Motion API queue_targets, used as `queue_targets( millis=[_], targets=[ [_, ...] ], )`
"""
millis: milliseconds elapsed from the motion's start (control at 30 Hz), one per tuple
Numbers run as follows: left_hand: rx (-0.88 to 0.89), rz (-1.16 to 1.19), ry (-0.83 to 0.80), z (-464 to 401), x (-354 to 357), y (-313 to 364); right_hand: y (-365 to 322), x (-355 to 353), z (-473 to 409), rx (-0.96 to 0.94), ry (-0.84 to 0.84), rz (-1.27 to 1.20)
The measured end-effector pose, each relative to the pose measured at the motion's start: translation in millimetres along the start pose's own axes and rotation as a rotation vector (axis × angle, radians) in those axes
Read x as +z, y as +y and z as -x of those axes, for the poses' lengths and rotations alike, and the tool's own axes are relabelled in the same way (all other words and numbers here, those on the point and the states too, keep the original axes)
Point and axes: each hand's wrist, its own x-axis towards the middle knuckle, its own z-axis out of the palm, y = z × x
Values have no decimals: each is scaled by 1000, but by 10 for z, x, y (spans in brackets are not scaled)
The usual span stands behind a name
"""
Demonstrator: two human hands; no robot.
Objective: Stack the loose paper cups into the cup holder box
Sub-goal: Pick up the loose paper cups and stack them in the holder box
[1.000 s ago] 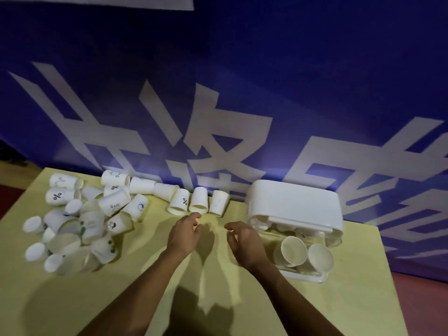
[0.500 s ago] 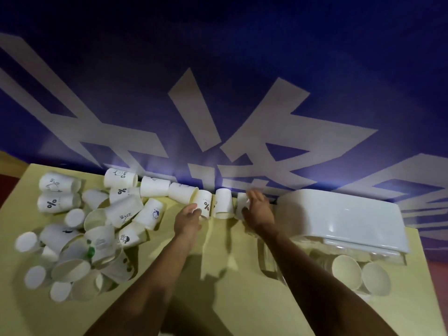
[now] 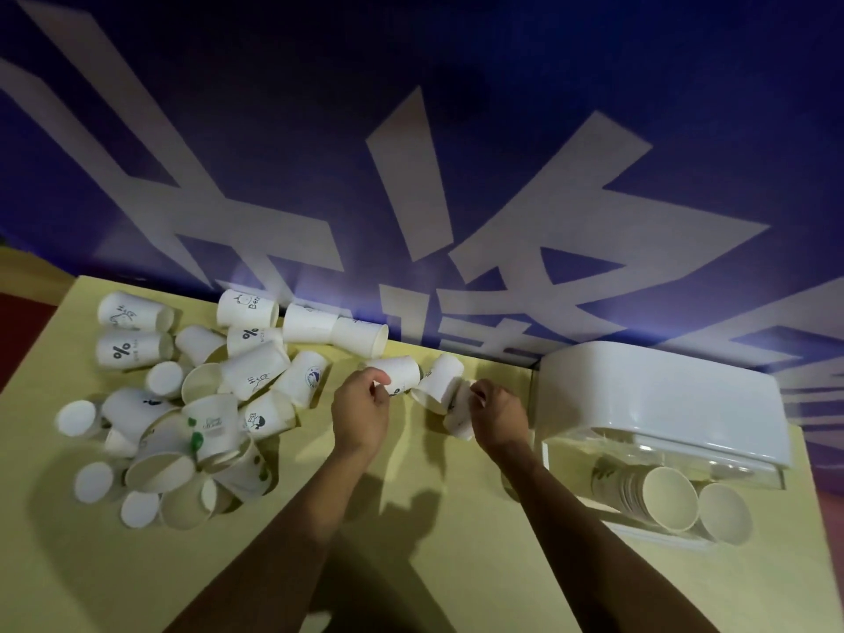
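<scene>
Two hands are seen over the yellow table [image 3: 456,564], both to the left of the cup holder box [image 3: 662,404]. The left hand [image 3: 361,413] is closed on a white paper cup [image 3: 402,374] lying on its side, pinched at its near end by the fingers. The right hand [image 3: 498,418] is closed on another cup [image 3: 459,411], also tipped over, just left of the box. A third cup [image 3: 440,381] is found between the two held cups, touching both. A loose heap of paper cups [image 3: 192,404] is spread well to the left of the box, some printed, some mouth-up, some lying flat. Inside the clear lower part of the box, a nested row of cups [image 3: 657,495] is seen lying sideways with mouths toward the camera, under the white lid [image 3: 662,386]. A blue banner [image 3: 411,153] with large white characters is hung behind the box.
</scene>
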Motion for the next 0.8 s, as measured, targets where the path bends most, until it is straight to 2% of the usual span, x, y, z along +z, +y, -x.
queue_targets(
  millis=[167,433,800],
  targets=[
    [310,-24,32,371,-222,246,-5,-279,445,-92,119,-63],
    [482,-23,49,1081,-255,762,183,-946,1239,-206,354,-106],
    [590,39,-153,1999,599,1554,1237,-1699,1838,-55,490,-117]
  ],
)
